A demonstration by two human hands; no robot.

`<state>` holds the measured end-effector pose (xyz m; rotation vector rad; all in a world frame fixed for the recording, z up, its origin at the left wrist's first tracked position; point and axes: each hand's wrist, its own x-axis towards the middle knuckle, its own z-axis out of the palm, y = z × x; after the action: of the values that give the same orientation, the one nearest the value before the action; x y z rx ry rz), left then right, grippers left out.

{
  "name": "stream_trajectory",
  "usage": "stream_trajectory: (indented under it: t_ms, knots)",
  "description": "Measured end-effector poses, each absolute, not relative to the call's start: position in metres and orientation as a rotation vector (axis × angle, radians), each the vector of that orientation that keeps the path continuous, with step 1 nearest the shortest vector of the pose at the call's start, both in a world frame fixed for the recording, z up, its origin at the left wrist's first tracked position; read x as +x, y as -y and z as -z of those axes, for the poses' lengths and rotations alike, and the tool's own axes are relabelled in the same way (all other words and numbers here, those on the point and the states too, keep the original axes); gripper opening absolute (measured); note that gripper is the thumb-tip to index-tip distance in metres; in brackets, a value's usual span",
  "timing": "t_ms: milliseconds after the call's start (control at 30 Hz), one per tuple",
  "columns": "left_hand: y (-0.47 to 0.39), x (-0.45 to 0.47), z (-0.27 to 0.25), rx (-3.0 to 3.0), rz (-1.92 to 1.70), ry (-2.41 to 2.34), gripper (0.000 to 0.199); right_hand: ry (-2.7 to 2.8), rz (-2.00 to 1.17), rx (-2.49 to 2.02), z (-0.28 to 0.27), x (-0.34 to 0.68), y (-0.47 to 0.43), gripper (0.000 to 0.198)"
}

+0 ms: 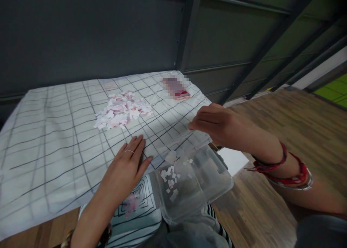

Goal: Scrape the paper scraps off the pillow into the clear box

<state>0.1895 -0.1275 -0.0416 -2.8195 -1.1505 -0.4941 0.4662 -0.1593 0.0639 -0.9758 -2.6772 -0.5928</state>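
My left hand [127, 165] lies flat on the white checked cloth [76, 139], fingers stretched and holding nothing. Raised over the cloth's edge, my right hand [211, 121] is closed in a pinch. A thin piece of clear plastic film [187, 141] rises to its fingertips; its far part is hard to make out. Below stands a clear plastic box [184, 201] on my lap, with small white paper bits [170, 177] inside. Beyond my left hand, a loose heap of torn white and pinkish paper pieces [121, 111] rests on the cloth.
A phone-like object [181, 91], partly blurred out, lies at the cloth's far right corner. A white flat item [233, 161] shows beyond the box. Dark metal panels [94, 35] stand behind the table. Wooden floor [298, 121] stretches to the right.
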Motion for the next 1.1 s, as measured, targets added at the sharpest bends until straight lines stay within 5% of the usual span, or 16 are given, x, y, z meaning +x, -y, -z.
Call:
stream_trajectory:
  t_ms: [400,700,1100]
  knots:
    - [0.118,0.172,0.039,-2.858,0.484,1.331,0.070,2.614,0.525,-1.017,-0.073,0.465,0.182,0.022]
    - [0.100,0.143,0.044,-2.520,0.479,1.813,0.070,2.430,0.697,-1.065,-0.048,0.418,0.103,0.046]
    - [0.104,0.147,0.038,-2.504,0.367,1.897,0.079,2.487,0.790,-1.014,-0.040,0.408,0.093,0.038]
